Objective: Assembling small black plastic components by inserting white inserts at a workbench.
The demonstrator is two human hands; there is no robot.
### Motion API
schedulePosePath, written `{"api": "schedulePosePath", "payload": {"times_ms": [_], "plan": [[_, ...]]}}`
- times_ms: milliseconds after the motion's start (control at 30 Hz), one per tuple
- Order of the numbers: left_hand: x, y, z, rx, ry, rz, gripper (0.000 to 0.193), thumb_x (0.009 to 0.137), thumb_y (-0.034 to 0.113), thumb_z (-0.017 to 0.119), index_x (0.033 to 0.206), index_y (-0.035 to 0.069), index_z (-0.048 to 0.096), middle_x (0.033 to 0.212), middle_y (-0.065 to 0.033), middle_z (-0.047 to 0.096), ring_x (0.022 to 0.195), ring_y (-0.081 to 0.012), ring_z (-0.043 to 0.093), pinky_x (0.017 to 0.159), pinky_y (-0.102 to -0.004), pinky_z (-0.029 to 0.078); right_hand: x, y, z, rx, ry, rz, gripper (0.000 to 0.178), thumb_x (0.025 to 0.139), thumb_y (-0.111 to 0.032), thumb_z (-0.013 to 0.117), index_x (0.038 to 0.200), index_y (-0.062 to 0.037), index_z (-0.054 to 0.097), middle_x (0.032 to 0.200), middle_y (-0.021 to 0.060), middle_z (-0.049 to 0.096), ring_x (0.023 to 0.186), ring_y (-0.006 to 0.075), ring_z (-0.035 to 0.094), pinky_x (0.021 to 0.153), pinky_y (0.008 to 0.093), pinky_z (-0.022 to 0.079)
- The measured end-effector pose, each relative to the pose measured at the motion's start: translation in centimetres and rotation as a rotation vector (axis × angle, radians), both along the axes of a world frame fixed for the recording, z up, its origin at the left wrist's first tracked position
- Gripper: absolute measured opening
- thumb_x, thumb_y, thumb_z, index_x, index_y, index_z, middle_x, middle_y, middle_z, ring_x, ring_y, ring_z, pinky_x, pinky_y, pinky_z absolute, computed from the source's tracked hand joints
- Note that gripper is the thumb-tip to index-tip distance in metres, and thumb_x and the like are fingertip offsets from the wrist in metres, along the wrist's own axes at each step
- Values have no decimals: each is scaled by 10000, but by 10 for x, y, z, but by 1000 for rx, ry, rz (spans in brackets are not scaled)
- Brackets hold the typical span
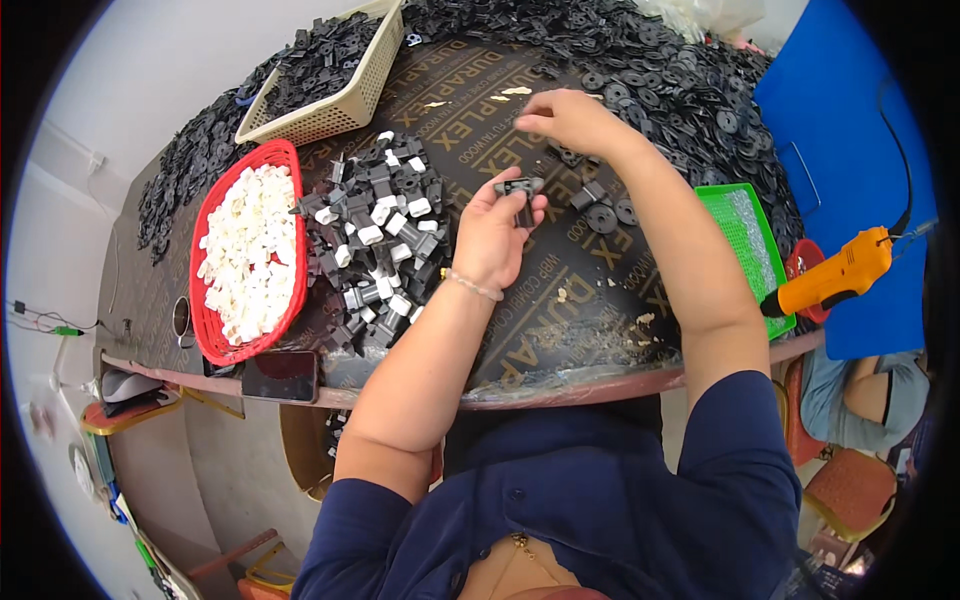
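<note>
My left hand [490,235] grips a small black plastic part [517,187] between thumb and fingers, over the middle of the table. Farther out and to the right, my right hand [572,118] hovers palm down with its fingers curled together. Whatever it may hold is hidden. Below that hand, a few loose black parts and round black discs [601,218] lie on the dark table [540,300]. Left of my left hand is a heap of black parts with white pieces [385,235] fitted on several of them.
A red basket [207,325] of white pieces and a cream crate [375,75] of black parts stand left. Black discs [690,110] pile up at far right. An orange power screwdriver [835,272] hangs by a green tray [712,200]. A phone [281,377] lies at the near edge.
</note>
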State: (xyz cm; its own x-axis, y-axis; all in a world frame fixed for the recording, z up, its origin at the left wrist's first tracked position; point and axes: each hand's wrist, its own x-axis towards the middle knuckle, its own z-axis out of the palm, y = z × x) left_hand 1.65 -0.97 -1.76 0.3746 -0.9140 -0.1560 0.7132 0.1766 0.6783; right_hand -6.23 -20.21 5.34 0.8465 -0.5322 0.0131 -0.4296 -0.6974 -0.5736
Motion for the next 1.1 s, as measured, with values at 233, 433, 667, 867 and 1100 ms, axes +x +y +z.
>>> {"api": "schedulePosePath", "payload": {"times_ms": [233,433,667,867,1100], "plan": [[5,3,4,-33,208,-148,414,1008,64,471,1411,26,380,1278,-222,554,1145,-327,607,981,-486,520,-43,9,-53,-370,-239,-151,438,793,-197,746,1192,-42,657,1102,155,671,1067,342,635,927,435,504],[-8,6,0,-71,134,-151,390,1004,13,475,1389,61,437,1223,-177,589,1105,-281,627,926,-450,560,-76,91,-14,-121,-642,-31,219,773,-52,778,910,-14,611,1007,111,617,825,245,645,697,310,534],[-11,9,14,-138,53,-185,395,993,33,526,1379,108,484,1222,-122,621,1113,-226,628,940,-408,552,-100,104,-27,-180,-536,185,339,748,-129,814,983,-20,595,1298,144,606,1032,302,654,848,361,548],[-12,11,13,-87,48,-112,363,991,45,548,1350,59,494,1223,-109,632,1121,-202,631,953,-395,555,-107,104,-11,-60,-606,37,553,720,-135,824,1227,-51,619,1304,117,609,1150,280,589,991,380,475],[-20,11,17,-53,-40,-207,320,992,62,561,1310,27,548,1229,-90,635,1109,-191,640,908,-344,578,-104,99,-27,-202,-630,97,621,696,-173,841,1270,-69,627,1264,93,648,1172,292,569,1003,399,466]]}}
